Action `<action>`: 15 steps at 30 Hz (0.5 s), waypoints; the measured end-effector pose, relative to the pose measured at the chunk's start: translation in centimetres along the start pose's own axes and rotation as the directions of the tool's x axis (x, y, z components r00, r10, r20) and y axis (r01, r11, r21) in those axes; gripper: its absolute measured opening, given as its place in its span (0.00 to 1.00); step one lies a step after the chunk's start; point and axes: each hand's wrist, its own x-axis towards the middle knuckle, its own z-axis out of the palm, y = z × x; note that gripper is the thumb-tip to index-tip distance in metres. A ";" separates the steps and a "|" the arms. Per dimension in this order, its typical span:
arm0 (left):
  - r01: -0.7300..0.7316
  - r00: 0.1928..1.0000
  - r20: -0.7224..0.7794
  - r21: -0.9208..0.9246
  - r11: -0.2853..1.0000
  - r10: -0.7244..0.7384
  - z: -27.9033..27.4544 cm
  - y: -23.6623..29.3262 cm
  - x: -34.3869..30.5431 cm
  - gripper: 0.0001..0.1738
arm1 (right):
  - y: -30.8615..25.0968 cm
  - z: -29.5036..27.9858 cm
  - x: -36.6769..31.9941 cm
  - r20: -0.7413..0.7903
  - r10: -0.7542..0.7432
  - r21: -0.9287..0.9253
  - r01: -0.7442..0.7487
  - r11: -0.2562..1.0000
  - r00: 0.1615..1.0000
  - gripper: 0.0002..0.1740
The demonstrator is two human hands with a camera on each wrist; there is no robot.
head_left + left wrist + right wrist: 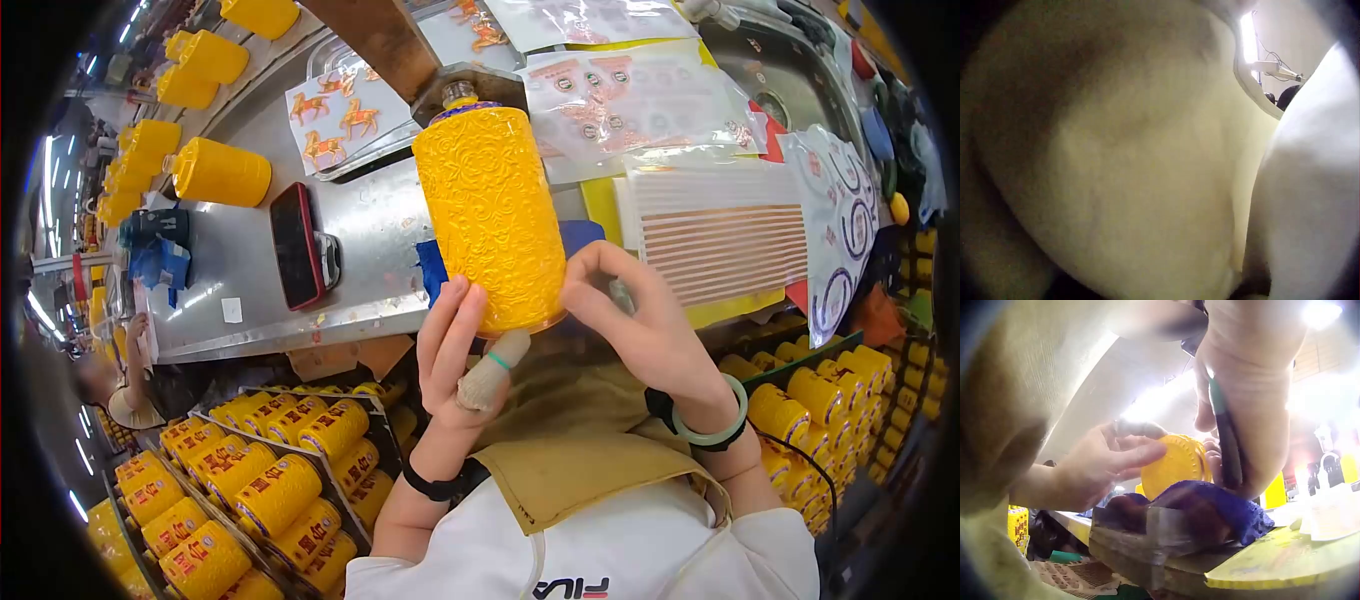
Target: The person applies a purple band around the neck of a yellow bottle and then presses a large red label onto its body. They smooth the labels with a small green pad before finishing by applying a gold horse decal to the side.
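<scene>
A yellow embossed bottle (pixel 490 210) extends ahead of the fingers, its near end pinched by the left hand (pixel 455 355); the right hand (pixel 648 320) bends against its side, whether pinching I cannot tell. I judge it stiff, weighty, breakable, its relief grippy, best cradled mid-body. Blue cloth (pixel 1260 524) lies below the fingers, a phone (pixel 298 245) to their left.

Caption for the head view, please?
Left hand and right hand hold a patterned yellow bottle at a metal table.

White fabric shirt (pixel 450 555): "FILA", upside down. Yellow embossed cylindrical bottles (pixel 265 495) in racks: red characters, illegible.
</scene>
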 end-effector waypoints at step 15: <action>-0.145 0.962 0.238 0.028 0.989 0.134 -0.7 0.4 3.1 0.10 | -0.2 -0.7 -0.9 -0.050 0.060 0.085 -0.056 0.995 0.997 0.16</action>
